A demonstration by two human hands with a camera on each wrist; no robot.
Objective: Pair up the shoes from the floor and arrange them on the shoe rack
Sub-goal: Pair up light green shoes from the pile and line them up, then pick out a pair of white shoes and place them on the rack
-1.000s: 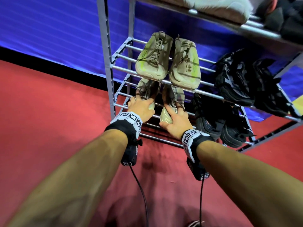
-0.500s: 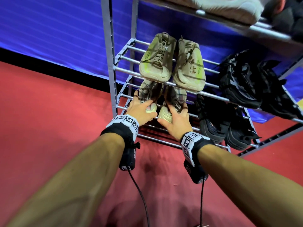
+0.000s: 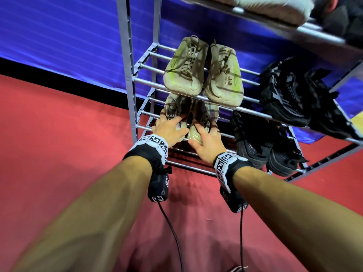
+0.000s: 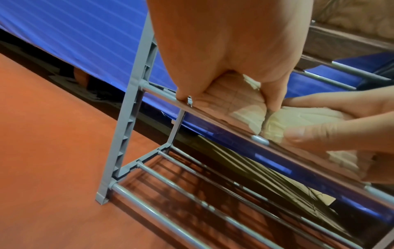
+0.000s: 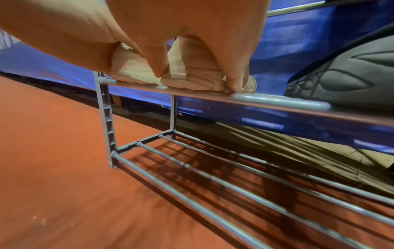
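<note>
On the left end of a grey metal shoe rack (image 3: 125,75), a pair of beige plaid shoes sits toes out on a lower tier. My left hand (image 3: 169,127) grips the toe of the left plaid shoe (image 3: 175,107), with thumb and fingers pinching its sides (image 4: 230,94). Beside it, my right hand (image 3: 206,143) grips the toe of the right plaid shoe (image 3: 206,112), fingers draped over its top (image 5: 192,70). The two shoes lie side by side and touch at the toes. The tier above hides their heels.
A beige and green pair (image 3: 202,71) sits on the tier above. Black shoes fill the right side of both tiers (image 3: 284,91) (image 3: 255,142). More shoes lie on the top shelf (image 3: 275,8). The bottom rods (image 5: 213,176) stand just over the red floor (image 3: 59,144).
Both hands have stayed on the plaid shoes, with the fingers now reaching a little further along them. The shoes have hardly shifted on the tier.
</note>
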